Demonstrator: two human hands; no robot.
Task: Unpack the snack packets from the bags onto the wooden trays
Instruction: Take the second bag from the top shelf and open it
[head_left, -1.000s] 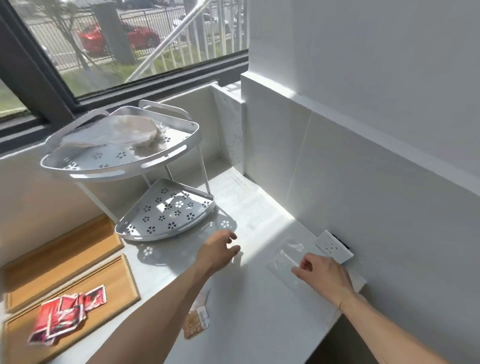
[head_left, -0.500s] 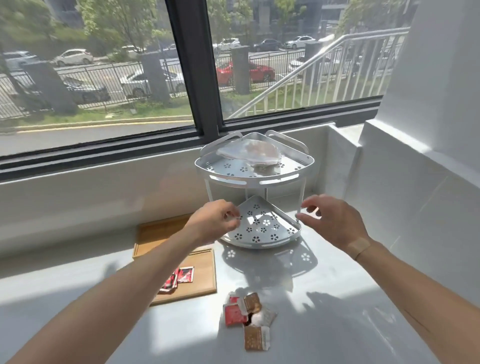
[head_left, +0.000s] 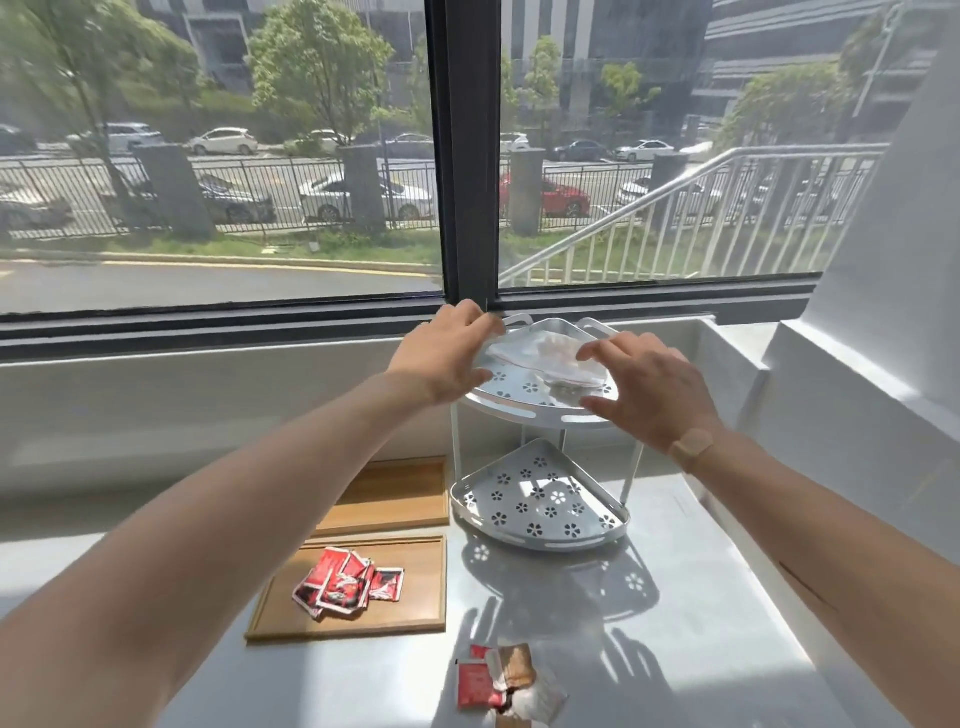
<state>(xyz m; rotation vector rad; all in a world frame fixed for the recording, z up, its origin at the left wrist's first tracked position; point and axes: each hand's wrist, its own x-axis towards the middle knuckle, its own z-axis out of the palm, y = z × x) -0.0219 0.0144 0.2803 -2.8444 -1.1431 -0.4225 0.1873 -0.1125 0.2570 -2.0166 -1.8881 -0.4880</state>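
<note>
A sunlit white counter (head_left: 675, 613) below a wide window (head_left: 218, 156) is being lit from a street lined with parked cars. A clear plastic bag (head_left: 545, 358) is being reached for on the top tier of a white two-tier corner rack (head_left: 540, 512), with the left hand (head_left: 447, 358) placed at the bag's left edge and the right hand (head_left: 641, 387) hovering at its right side. Both grips are being held apart, fingers spread; whether the bag is being touched cannot be told. Red snack packets (head_left: 345, 582) are being kept in a pile on the nearer wooden tray (head_left: 415, 613), while the farther wooden tray (head_left: 389, 493) is lying just behind it. More packets (head_left: 506, 680), red and brown, are lying loose on the counter at the near edge.
</note>
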